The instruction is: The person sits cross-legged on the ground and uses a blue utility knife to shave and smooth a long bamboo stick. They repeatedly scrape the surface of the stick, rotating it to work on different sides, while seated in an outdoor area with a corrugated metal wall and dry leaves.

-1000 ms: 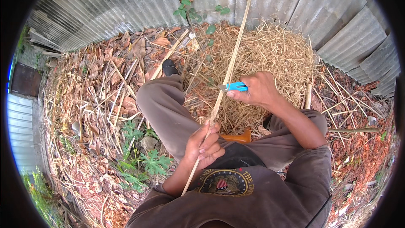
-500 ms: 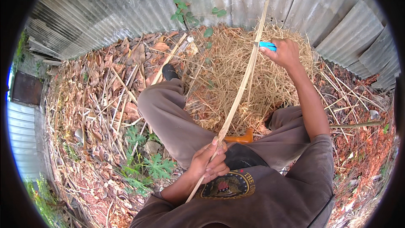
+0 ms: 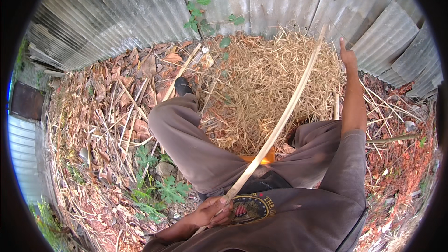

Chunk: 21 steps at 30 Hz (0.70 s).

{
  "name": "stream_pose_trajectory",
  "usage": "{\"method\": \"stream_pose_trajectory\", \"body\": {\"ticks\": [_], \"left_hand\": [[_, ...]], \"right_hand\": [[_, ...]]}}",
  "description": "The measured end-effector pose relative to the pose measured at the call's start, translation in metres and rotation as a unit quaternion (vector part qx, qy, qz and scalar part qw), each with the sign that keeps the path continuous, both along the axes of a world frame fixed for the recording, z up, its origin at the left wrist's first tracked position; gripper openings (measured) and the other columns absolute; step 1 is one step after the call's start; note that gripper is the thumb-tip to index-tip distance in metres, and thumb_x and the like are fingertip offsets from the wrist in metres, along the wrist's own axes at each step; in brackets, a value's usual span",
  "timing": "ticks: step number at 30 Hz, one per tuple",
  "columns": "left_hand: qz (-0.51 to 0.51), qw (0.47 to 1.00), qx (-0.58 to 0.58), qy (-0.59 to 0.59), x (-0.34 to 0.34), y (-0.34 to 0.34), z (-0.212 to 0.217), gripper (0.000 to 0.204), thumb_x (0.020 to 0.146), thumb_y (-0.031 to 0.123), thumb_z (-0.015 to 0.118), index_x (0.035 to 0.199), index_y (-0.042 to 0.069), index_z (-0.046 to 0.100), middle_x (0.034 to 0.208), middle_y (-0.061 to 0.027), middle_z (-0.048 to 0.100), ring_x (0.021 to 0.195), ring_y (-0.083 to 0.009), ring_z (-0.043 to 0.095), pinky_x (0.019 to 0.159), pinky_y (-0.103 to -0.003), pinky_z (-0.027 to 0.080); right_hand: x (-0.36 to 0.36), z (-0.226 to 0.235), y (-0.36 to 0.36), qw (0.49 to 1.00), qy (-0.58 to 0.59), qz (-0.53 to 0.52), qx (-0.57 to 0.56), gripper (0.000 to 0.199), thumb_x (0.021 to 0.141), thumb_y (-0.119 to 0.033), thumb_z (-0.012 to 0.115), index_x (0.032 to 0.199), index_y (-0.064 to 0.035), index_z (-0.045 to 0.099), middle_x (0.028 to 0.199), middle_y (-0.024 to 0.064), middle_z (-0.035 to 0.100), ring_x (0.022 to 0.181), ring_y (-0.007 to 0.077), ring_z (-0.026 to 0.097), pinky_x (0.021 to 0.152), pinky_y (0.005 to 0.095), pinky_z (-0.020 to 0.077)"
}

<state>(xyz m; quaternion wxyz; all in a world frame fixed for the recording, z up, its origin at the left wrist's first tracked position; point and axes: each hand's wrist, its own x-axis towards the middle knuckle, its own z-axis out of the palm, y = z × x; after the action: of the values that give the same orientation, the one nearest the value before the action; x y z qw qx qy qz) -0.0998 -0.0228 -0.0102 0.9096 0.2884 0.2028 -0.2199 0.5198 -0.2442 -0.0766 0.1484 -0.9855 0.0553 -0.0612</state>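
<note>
Seated figure: left hand closed around the base of a long bamboo strip crossing the lap; right hand extended far, grip not discernible. Long, even strokes probably demand a steady base hold.

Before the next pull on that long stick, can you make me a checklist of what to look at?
1. Left hand gripping the lower end of the stick: ok.
2. Right hand stretched out near the stick's top: ok.
3. Right hand touching the stick: cannot tell.
4. Something held in the right hand: cannot tell, only its back shows.
5. Stick in one piece, gently bowed: ok.
6. Stick passes over the straw pile without snagging: ok.
</note>
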Motion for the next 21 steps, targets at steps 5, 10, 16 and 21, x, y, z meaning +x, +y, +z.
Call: {"method": "stream_pose_trajectory", "body": {"ticks": [5, 10, 16, 21], "left_hand": [[0.203, 0.971, 0.049, 0.118, 0.009, 0.017, -0.002, 0.037, 0.104, 0.038, 0.03, 0.09, 0.008, 0.046, 0.047, 0.0031, 0.03, 0.035, -0.0083, 0.026, 0.046, -0.025, 0.028], [0.195, 0.978, 0.065, 0.041, 0.062, 0.032, -0.017, 0.037, 0.104, 0.039, 0.032, 0.088, 0.008, 0.045, 0.046, 0.0027, 0.03, 0.032, -0.0091, 0.024, 0.044, -0.025, 0.026], [0.2, 0.978, 0.049, -0.035, 0.091, 0.028, -0.007, 0.037, 0.104, 0.04, 0.033, 0.086, 0.009, 0.043, 0.046, 0.0032, 0.031, 0.032, -0.0087, 0.024, 0.043, -0.025, 0.024], [0.189, 0.979, 0.044, -0.065, 0.106, 0.031, -0.002, 0.037, 0.104, 0.04, 0.034, 0.085, 0.009, 0.042, 0.045, 0.0035, 0.031, 0.031, -0.0079, 0.024, 0.042, -0.024, 0.024]], "right_hand": [[-0.01, -0.009, -0.084, 0.999, 0.028, -0.018, 0.004, 0.1, 0.08, -0.082, 0.034, 0.114, 0.0077, 0.062, 0.113, 0.0322, 0.061, 0.11, 0.0406, 0.06, 0.093, 0.0468, 0.0445], [-0.076, 0.036, 0.031, 0.978, 0.06, 0.201, -0.006, 0.089, 0.079, -0.082, 0.039, 0.071, 0.002, 0.066, 0.072, 0.0238, 0.065, 0.077, 0.0394, 0.066, 0.072, 0.0481, 0.0498], [-0.232, 0.069, 0.115, 0.83, 0.04, 0.556, 0.008, 0.073, 0.078, -0.077, 0.049, 0.067, -0.008, 0.067, 0.051, 0.012, 0.057, 0.054, 0.0301, 0.063, 0.052, 0.0422, 0.0501], [-0.297, 0.044, 0.13, 0.77, 0.029, 0.63, 0.095, 0.062, 0.078, -0.069, 0.06, 0.059, -0.0089, 0.059, 0.046, 0.0095, 0.052, 0.045, 0.0308, 0.057, 0.045, 0.0418, 0.0444]]}}
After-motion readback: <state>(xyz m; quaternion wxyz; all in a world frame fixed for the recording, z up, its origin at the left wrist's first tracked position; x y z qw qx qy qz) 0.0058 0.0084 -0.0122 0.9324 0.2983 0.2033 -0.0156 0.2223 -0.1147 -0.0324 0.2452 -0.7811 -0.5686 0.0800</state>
